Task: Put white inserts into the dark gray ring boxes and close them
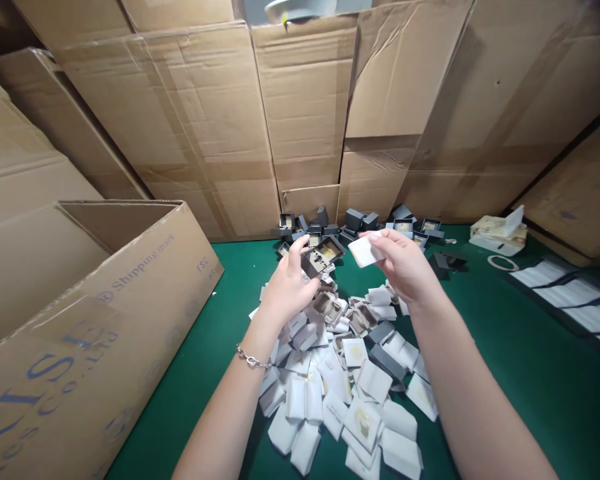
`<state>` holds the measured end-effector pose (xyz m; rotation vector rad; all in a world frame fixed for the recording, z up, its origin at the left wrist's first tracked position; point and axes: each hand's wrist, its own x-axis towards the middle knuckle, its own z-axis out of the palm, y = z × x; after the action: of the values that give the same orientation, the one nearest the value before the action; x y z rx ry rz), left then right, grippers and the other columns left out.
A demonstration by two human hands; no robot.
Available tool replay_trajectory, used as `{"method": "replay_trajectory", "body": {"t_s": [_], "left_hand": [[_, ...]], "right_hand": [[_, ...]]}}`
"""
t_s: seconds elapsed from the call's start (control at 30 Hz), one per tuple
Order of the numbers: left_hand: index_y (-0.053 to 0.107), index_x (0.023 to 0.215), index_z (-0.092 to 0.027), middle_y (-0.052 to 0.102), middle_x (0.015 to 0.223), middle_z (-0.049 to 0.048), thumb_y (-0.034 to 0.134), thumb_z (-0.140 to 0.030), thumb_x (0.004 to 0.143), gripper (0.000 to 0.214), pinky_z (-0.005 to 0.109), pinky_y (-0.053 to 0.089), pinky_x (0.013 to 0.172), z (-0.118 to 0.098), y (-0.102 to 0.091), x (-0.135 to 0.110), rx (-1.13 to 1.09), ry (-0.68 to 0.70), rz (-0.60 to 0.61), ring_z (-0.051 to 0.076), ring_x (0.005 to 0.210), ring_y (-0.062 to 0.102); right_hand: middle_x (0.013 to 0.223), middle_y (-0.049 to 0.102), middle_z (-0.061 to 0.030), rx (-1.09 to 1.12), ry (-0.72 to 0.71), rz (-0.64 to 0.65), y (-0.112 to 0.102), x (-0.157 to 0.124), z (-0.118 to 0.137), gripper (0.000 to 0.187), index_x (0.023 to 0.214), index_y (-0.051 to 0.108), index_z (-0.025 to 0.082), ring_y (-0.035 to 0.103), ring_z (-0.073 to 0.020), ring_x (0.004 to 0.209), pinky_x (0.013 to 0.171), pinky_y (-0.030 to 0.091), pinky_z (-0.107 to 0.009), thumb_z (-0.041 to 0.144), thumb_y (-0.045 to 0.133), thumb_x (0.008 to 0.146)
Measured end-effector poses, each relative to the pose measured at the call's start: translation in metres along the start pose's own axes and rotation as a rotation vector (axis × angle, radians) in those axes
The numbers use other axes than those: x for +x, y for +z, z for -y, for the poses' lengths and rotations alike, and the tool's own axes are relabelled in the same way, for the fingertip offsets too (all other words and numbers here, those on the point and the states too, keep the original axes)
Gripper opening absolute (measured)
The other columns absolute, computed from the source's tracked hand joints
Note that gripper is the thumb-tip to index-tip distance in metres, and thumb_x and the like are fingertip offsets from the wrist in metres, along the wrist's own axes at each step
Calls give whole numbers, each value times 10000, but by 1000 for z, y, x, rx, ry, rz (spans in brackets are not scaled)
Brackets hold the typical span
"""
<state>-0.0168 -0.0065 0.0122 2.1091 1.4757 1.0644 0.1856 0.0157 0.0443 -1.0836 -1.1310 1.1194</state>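
Observation:
My left hand (291, 283), with a chain bracelet on its wrist, has its thumb and fingers around a small dark open box (330, 249). Patterned and pale yellowish surfaces show inside that box. To its right, my right hand (403, 263) pinches a white square card (365, 253) with rounded corners. Below both hands lies a loose heap of white folded pieces and pads (375, 380), some bearing a yellowish round mark. Several open greyish box parts (363, 317) lie at the heap's upper side.
Small dark boxes (355, 219) line the back of the green table (480, 373). A large open carton (145, 320) stands at left, and cardboard walls (305, 107) close off the back. At right are a tissue pack (500, 235), a white ring (503, 263) and a dark-edged tray (555, 270) of white pieces.

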Motion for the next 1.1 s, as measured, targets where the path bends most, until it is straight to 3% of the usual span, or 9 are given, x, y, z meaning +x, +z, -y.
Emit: {"method": "replay_trajectory", "body": {"t_s": [0.07, 0.17, 0.33, 0.43, 0.53, 0.63, 0.77, 0.9, 1.1], "left_hand": [[148, 1416, -250, 498, 1325, 171, 578, -232, 786, 763, 457, 460, 905, -3, 5, 0, -28, -1, -10, 285, 1197, 520], [90, 1440, -258, 498, 1327, 176, 587, -222, 785, 823, 435, 469, 886, -9, 12, -2, -96, 47, 0, 268, 1140, 557], [85, 1462, -306, 483, 1354, 164, 620, -246, 795, 858, 412, 469, 898, -23, 19, -10, -263, 124, 79, 239, 1068, 587], [60, 1479, -322, 460, 1370, 162, 663, -302, 777, 926, 423, 477, 883, -33, 19, -14, -322, 92, 127, 249, 1070, 569], [58, 1493, -328, 423, 1397, 156, 720, -397, 723, 1018, 454, 459, 916, -44, 15, -18, -391, 18, 233, 276, 1107, 531], [104, 1492, -360, 325, 1472, 134, 720, -471, 706, 1005, 443, 463, 908, -52, 10, -20, -544, -100, 333, 288, 1123, 512], [211, 1479, -304, 323, 1467, 132, 622, -466, 797, 813, 358, 495, 820, -54, 7, -14, -802, -352, 348, 232, 1071, 527], [380, 1403, -276, 507, 1255, 96, 687, -336, 759, 716, 263, 486, 723, -45, 10, -8, -1051, -515, 514, 135, 907, 556], [436, 1338, -254, 597, 916, 7, 824, -266, 607, 828, 267, 477, 738, -30, 11, -5, -1236, -571, 564, 108, 773, 588]], "right_hand": [[831, 613, -4, 143, 25, 13, 11, -5, 0, 265, 708, 534, 199, 523, -110, 664, 589, 409, -231, 398, 687, 620], [870, 616, -8, 130, -76, -53, 28, -8, -10, 288, 751, 535, 203, 550, -120, 719, 651, 450, -249, 438, 680, 671], [779, 556, 1, -169, -341, -292, 34, -11, -22, 262, 820, 488, 208, 521, -122, 683, 632, 434, -245, 466, 529, 841], [726, 504, 13, -423, -506, -449, 27, -12, -21, 237, 783, 444, 216, 470, -110, 608, 586, 401, -240, 432, 488, 870], [742, 510, 9, -559, -648, -517, 19, -12, -18, 212, 822, 458, 216, 464, -109, 585, 567, 393, -244, 420, 474, 877], [716, 493, 14, -570, -676, -546, 16, -10, -16, 209, 819, 451, 219, 451, -111, 574, 546, 384, -244, 417, 469, 880], [693, 463, 21, -549, -674, -557, 16, -10, -15, 243, 791, 431, 223, 435, -111, 579, 527, 374, -240, 447, 474, 874], [711, 476, 25, -526, -664, -473, 19, -12, -17, 235, 808, 455, 219, 450, -105, 593, 515, 377, -225, 442, 497, 868], [750, 545, 20, -424, -586, -348, 23, -12, -19, 224, 821, 510, 212, 534, -113, 632, 587, 453, -248, 431, 532, 862]]}}
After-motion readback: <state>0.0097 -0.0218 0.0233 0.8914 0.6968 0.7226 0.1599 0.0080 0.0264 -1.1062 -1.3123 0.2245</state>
